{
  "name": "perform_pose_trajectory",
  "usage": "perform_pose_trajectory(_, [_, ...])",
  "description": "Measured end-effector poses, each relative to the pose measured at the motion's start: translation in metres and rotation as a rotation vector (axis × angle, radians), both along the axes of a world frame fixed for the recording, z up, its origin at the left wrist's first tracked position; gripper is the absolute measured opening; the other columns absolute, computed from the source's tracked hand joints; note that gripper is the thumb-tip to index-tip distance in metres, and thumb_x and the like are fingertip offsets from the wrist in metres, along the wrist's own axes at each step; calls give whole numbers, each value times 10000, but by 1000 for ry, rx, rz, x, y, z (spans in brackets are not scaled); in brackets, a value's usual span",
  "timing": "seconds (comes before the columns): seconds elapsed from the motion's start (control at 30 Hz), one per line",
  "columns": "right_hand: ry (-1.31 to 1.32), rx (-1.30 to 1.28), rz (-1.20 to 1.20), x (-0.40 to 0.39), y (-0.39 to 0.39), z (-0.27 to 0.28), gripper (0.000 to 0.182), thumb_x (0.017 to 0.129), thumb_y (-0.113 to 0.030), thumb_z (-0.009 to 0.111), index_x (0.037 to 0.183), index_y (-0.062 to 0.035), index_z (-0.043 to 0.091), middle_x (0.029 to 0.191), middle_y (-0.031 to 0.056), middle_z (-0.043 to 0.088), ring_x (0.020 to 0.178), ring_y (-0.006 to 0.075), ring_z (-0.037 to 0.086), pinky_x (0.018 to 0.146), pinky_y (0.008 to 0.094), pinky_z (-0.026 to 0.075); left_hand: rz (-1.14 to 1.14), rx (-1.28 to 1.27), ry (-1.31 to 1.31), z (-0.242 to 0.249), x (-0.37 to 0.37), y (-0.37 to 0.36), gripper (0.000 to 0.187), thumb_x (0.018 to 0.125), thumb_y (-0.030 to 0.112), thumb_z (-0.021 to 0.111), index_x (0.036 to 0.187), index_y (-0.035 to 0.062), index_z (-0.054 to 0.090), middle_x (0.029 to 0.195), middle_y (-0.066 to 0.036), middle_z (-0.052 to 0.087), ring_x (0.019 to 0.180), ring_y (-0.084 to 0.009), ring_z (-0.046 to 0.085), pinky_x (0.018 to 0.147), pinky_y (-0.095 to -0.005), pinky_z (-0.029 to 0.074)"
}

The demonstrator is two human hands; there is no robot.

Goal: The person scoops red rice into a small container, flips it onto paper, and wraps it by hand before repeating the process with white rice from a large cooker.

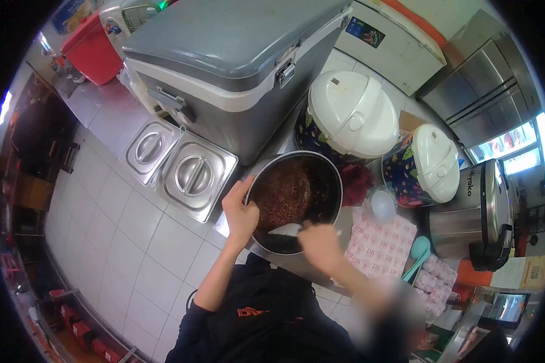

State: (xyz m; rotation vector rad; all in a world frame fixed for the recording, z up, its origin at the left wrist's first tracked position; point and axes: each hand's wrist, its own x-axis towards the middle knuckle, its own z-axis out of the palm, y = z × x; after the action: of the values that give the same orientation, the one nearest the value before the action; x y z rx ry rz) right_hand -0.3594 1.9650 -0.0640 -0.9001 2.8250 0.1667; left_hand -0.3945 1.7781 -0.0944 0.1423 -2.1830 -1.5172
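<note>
Beside the cooler (212,115), our left hand (241,213) clamps the pot (341,195) near the surface (306,264) edge; if that grip slackens, the spatula (286,229) clasped in our right hand (322,247) could shove it off.

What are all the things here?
pot: one, dark inside, centre
food: one batch, reddish-brown, in pot
utensil: one, pale, in pot
cooler: one, grey-white, above pot
lidded pans: two, silver, left of pot
white-lidded tubs: two, dark patterned, right of cooler
rice cooker: one, silver-black, right
paper: some, pink-white, right of pot
bucket: one, red, top left
chest freezer: one, white, top right
left hand: one, bare, gripping pot
right hand: one, bare, holding utensil
</note>
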Motion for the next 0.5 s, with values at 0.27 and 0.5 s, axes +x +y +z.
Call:
perform_pose_trajectory(0.27, [339,-24,-171,-31,-9,-41,405,690,-81,549,1083,16,539,889,98,529,770,219,581,564,329,489,-41,17,-28,4,-2,5,515,557,-131,411,1015,8,602,641,-113,399,552,-185,415,522,-255,329])
perform_pose_trajectory(0.5, [67,-70,-75,-10,-3,-21,293,697,-111,541,964,6,573,874,85,518,747,214,566,594,333,485,-63,44,-33,-1,-6,-3,512,550,-135,408,1007,-9,604,637,-107,417,576,-180,441,555,-227,348])
